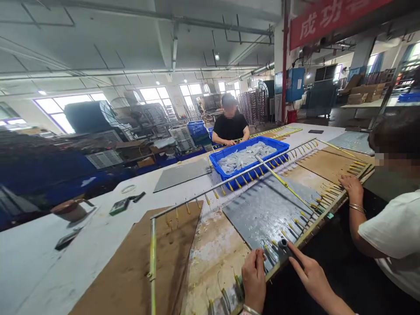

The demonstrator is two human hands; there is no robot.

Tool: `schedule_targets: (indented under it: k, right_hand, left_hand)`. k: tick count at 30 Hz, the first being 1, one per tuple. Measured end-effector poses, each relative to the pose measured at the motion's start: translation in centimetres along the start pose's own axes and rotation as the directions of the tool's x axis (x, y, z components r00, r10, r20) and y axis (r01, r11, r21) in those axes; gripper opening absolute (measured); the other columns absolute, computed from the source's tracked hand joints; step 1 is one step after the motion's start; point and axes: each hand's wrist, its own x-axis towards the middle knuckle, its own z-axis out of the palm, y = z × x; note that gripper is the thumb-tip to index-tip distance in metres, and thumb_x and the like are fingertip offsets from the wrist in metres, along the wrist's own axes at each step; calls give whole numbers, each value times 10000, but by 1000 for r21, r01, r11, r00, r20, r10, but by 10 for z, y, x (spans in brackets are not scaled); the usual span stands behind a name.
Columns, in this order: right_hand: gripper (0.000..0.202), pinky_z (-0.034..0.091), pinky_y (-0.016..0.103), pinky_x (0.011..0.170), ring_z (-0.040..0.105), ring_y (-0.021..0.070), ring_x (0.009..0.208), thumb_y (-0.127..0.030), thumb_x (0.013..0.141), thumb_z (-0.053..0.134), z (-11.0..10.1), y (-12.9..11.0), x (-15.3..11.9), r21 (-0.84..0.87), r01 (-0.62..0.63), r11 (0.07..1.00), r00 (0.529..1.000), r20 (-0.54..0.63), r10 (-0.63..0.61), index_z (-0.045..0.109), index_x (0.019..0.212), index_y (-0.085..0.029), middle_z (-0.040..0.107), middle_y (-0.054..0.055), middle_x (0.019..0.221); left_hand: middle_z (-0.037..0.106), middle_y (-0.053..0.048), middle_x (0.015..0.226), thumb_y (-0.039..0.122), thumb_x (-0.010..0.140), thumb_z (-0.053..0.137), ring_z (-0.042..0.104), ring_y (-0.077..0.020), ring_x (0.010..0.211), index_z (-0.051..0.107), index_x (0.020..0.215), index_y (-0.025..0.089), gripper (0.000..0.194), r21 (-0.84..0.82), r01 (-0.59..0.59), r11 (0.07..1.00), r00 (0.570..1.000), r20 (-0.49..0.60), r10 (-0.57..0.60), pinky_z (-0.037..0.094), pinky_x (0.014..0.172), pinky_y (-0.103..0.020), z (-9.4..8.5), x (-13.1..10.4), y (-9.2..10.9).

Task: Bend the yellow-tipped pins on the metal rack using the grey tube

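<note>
A long yellow-coated metal rack [285, 184] with many small hooks lies across the table. At its near bar, my left hand [254, 280] is closed, thumb and fingers pressed together beside the hooks; anything between the fingertips is too small to make out. To its right, my right hand [311, 278] has its index finger and thumb stretched apart. The index fingertip is at a short dark grey tube [283, 243] by the near row of hooks, seemingly touching it. Grey pieces [225, 299] hang on some hooks left of my left hand.
A blue basket [226, 174] of pale, thin pieces stands mid-table under the far bar. A co-worker's hand [352, 187] rests on the near bar at right; another person [230, 120] sits across the table. Brown cardboard [141, 262] and a mug [69, 211] lie left.
</note>
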Motion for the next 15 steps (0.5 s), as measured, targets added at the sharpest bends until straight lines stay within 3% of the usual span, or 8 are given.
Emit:
schedule_targets:
  k: [3, 8, 15]
  right_hand:
    - [468, 539, 256, 926, 613, 224, 1182, -472, 984, 427, 11, 14, -5, 35, 6, 999, 999, -45, -4, 537, 1394, -274, 606, 23, 1320]
    - [481, 555, 198, 851, 642, 223, 1127, -501, 972, 437, 23, 41, -7, 80, 27, 996, 998, -62, -22, 546, 1388, -285, 623, 9, 1291]
    - [515, 583, 174, 659, 723, 240, 953, -607, 916, 479, 29, 60, -10, 90, -51, 995, 996, -63, 56, 643, 1294, -297, 685, 21, 1191]
  left_hand:
    - [620, -29, 700, 531, 979, 376, 603, -151, 675, 609, 754, 185, 474, 27, -15, 1000, 1000, 22, 14, 419, 644, -228, 6, 0, -14]
    - [596, -30, 662, 490, 988, 367, 585, -154, 646, 609, 725, 192, 465, 121, -108, 987, 991, -60, 116, 403, 632, -237, 20, -2, -35]
    - [635, -46, 721, 370, 964, 401, 600, -167, 659, 678, 849, 208, 340, 226, -180, 957, 975, -86, 203, 436, 634, -253, 27, -7, -41]
